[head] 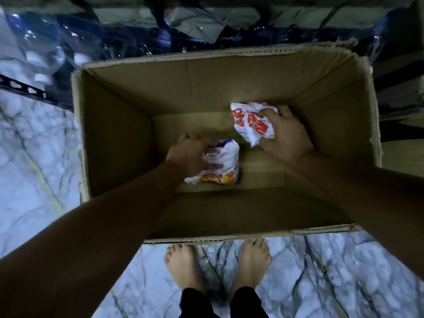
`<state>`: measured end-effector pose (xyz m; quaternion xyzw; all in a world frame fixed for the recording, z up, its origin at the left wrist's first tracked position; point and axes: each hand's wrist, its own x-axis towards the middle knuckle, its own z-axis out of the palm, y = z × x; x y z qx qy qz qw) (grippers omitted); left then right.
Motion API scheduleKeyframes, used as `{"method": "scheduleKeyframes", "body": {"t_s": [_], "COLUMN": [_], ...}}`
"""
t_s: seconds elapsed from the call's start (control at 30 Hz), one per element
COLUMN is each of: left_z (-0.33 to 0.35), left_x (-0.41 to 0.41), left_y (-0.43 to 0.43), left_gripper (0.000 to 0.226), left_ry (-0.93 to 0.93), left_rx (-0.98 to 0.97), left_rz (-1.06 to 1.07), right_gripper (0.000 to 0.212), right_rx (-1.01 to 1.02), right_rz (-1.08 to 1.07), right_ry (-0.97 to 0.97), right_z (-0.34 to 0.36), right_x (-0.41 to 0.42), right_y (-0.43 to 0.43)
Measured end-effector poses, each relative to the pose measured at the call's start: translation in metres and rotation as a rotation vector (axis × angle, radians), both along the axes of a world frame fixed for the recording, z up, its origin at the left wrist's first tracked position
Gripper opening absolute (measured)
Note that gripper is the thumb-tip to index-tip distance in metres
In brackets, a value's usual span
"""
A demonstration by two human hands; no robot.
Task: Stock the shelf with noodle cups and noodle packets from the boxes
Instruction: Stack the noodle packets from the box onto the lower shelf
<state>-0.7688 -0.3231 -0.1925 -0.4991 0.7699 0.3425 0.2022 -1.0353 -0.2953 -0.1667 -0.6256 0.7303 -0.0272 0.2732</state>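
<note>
1. Both hands are down inside the open cardboard box (229, 65). It stands on the marble floor (34, 157), just in front of the person's bare feet (183, 267).
2. The left hand (187, 154) grips the purple-and-orange packet (223, 164), which lies on the bottom of the box. Its fingers (184, 138) curl over the packet's left side and are partly hidden.
3. The right hand (286, 138) holds the red-and-white packet (250, 122), with the fingers closed round its right edge. This packet seems to be lifted off the bottom, toward the far right corner.
4. I see no other packet in the box, so I judge these are the last two from it.
5. To do the step well, each packet should be held by its body, firmly but without squeezing, because the noodles inside probably break easily. The left hand should get its fingers under the packet before lifting.
6. The box walls are high and the hands are deep inside. I would lift straight up through the middle of the opening and keep the forearms apart, so that neither drags on the near rim.
7. Beyond the far wall are dark plastic-wrapped goods (195, 21), and a perforated metal bar (23, 87) runs at the left. I cannot tell where the shelf has a free place. The floor on the left gives room to step.
</note>
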Motion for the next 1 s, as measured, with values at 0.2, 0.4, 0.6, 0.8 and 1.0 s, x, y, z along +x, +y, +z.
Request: {"method": "scheduleKeyframes", "body": {"t_s": [0.2,0.4,0.6,0.8,1.0], "left_z": [0.030,0.050,0.031,-0.003,-0.021], "left_x": [0.028,0.049,0.033,0.015,-0.012], "left_y": [0.004,-0.007,-0.029,-0.040,-0.049], "left_gripper": [0.073,0.122,0.099,0.101,0.084], "left_ry": [0.183,0.294,0.257,0.277,0.161], "left_rx": [-0.057,-0.308,-0.179,-0.091,-0.110], "left_rz": [0.428,0.105,0.086,0.128,0.122], "right_gripper": [0.070,0.078,0.042,0.049,0.036], "right_rx": [-0.125,-0.062,-0.229,-0.095,-0.112], "right_rz": [0.123,0.007,0.115,-0.096,-0.185], "right_ry": [-0.328,-0.561,-0.300,-0.215,-0.522], "right_z": [0.027,0.040,0.026,-0.013,-0.013], "right_x": [0.028,0.065,0.075,0.065,0.055], "right_y": [0.008,-0.015,-0.017,0.002,0.007]}}
